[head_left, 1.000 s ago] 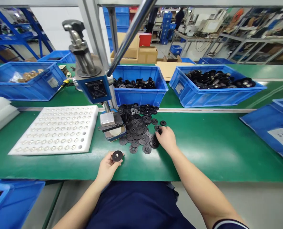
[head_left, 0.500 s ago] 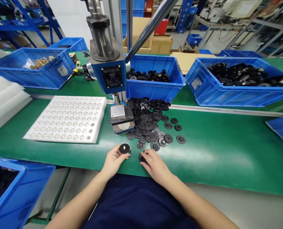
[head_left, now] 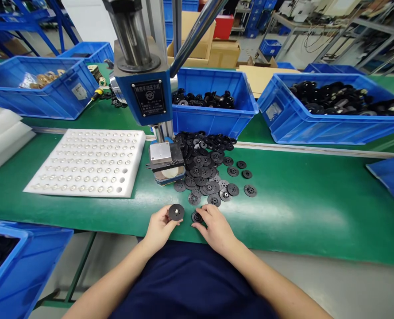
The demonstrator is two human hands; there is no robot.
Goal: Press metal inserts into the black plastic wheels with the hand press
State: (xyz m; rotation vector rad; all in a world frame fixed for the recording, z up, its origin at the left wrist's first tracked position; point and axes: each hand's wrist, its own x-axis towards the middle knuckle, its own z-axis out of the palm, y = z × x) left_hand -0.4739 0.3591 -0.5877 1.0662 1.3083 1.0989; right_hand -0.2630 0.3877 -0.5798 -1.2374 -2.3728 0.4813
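My left hand (head_left: 159, 225) is closed on a black disc with a pale centre pin (head_left: 176, 212), its flat face turned up. A hand's width to the right, my right hand (head_left: 215, 226) pinches a smaller-looking black disc (head_left: 196, 216) between thumb and fingers, at its right edge. Part of that disc is hidden by the fingers. Just beyond both hands lies a heap of loose black discs (head_left: 202, 170), some flat on the green table. To the left of the heap stands a hand press (head_left: 148, 97), its metal block (head_left: 160, 152) over the base.
A white foam tray (head_left: 125, 188) with rows of small metal parts lies left of the press. Blue bins (head_left: 213, 123) line the back, one at right (head_left: 316, 131) full of black parts. Another blue bin (head_left: 40, 261) stands at lower left. A screwdriver (head_left: 96, 94) lies behind the tray.
The left hand's disc has shifted slightly right and down, its face tipped more toward me. More of the right hand's disc shows now. The whole view has shifted a little.
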